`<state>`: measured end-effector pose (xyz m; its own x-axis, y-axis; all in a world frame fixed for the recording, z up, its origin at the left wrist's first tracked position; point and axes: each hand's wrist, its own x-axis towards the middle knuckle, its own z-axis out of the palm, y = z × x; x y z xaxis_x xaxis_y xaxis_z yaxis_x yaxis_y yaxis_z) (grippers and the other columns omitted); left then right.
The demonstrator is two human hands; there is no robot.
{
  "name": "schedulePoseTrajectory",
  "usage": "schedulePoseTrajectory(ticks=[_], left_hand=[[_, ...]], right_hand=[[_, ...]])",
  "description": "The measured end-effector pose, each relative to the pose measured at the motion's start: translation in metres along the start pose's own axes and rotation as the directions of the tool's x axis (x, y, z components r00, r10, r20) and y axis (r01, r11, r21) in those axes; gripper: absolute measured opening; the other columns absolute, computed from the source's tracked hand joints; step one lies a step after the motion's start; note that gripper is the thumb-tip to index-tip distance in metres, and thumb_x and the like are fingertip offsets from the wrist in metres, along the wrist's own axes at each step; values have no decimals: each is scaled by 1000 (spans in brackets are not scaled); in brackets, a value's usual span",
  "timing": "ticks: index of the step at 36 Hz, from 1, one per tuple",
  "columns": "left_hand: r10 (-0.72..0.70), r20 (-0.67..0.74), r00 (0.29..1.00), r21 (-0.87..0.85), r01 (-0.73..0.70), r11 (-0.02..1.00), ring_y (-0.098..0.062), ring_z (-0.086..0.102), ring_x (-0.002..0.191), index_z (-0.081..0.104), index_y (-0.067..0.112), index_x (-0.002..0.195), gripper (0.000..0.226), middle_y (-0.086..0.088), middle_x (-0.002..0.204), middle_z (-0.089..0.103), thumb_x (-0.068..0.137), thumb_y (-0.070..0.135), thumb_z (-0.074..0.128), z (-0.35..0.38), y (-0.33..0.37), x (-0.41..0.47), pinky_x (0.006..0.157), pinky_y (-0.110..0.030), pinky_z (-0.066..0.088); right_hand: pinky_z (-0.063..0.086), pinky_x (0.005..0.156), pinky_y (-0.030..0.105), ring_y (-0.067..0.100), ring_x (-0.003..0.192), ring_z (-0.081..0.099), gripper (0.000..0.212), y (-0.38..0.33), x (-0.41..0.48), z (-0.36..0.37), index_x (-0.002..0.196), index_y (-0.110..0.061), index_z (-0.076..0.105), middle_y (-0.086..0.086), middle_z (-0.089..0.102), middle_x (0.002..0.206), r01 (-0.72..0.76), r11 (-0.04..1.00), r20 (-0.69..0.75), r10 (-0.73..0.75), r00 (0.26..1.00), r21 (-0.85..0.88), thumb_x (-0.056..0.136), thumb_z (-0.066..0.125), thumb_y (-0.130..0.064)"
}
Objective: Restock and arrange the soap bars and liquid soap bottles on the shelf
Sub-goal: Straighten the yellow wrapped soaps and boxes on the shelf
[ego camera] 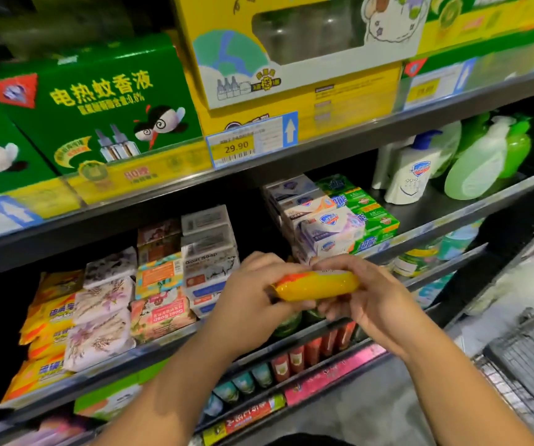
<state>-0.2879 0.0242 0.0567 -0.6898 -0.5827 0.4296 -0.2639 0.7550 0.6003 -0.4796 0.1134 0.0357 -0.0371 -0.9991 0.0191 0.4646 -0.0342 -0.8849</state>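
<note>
Yellow-wrapped soap bar (317, 284) is clasped at both ends by left grip (253, 294) and right grip (368, 300) before the shelf (162, 346), probably to square it for the matching yellow stack (47, 317)

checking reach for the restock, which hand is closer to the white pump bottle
Right. The right hand sits below and slightly left of the white pump bottle; the left hand is farther left. Both grip the yellow soap bar.
</note>
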Motion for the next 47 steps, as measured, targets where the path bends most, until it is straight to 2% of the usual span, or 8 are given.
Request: schedulePoseTrajectory(ticks=[8, 12, 18, 23, 27, 31, 36, 47], left_hand=[[-457, 180, 871, -554, 473, 685, -4, 62, 76, 60, 20, 104, 40, 14, 78, 66, 72, 34, 78, 14, 22, 7, 65, -22, 52], [-532, 169, 830, -598, 515, 614, -4, 65, 83, 58, 27, 114, 47, 3, 96, 67, 72, 23, 77, 37, 24, 3, 70, -23, 56], [-443, 288, 849, -557, 525, 643, -16, 65, 113, 49, 52, 136, 88, 3, 136, 58, 68, 13, 89, 48, 18, -14, 93, -30, 55], [-431, 227, 873, -400, 487, 776, -6, 66, 102, 57, 61, 122, 63, 15, 120, 66, 79, 21, 81, 54, 19, -28, 84, -22, 53], [-524, 119, 843, -425, 521, 740, 2, 59, 115, 69, 53, 113, 66, 16, 123, 67, 84, -6, 71, 59, 11, -38, 86, -13, 47], [-545, 35, 838, -373, 517, 771, 13, 50, 118, 68, 42, 105, 27, 7, 139, 46, 83, 28, 74, 64, 9, -39, 85, -10, 48], [-694, 82, 715, -478, 639, 603, -20, 68, 97, 72, 29, 98, 29, 1, 104, 73, 80, 51, 73, 59, 12, -51, 88, -45, 55], [-687, -95, 721, -641, 483, 596, 3, 41, 54, 51, 21, 137, 40, 18, 54, 44, 97, 21, 55, 46, 6, -91, 58, -8, 34]], right_hand=[[46, 68, 23, 14, 72, 55, 36, -6, -13, -18, 103, -13, 69, 0, 58, 73, 16, 940, -129, -64, 989, -342, 71, 85, -21], [58, 73, 35, 23, 92, 67, 48, 3, -18, -29, 123, -14, 56, 6, 66, 115, 42, 967, -199, -94, 975, -250, 83, 66, 10], [48, 61, 25, 17, 77, 62, 12, 10, -23, -37, 76, -17, 72, 3, 68, 86, -79, 991, -346, 36, 938, -111, 76, 70, -5], [59, 70, 36, 31, 91, 68, 49, 5, -34, -60, 102, -2, 75, 23, 67, 113, -204, 945, -45, 223, 974, 257, 55, 75, -15], [59, 78, 34, 33, 102, 68, 63, 11, -33, -67, 117, -10, 71, 18, 67, 118, -218, 969, 69, 211, 975, 119, 56, 88, -6], [56, 75, 34, 25, 85, 70, 48, 22, -17, -61, 104, -26, 76, 10, 72, 95, -186, 978, -37, 184, 982, -92, 60, 93, -33], [48, 89, 44, 29, 93, 64, 50, 27, -4, -53, 102, -16, 73, 16, 71, 99, -200, 934, -57, 191, 980, -297, 68, 86, -51], [60, 64, 38, 32, 90, 73, 40, 43, 13, -12, 115, -43, 63, 14, 74, 97, -356, 886, 70, 392, 917, -297, 84, 67, -19]])
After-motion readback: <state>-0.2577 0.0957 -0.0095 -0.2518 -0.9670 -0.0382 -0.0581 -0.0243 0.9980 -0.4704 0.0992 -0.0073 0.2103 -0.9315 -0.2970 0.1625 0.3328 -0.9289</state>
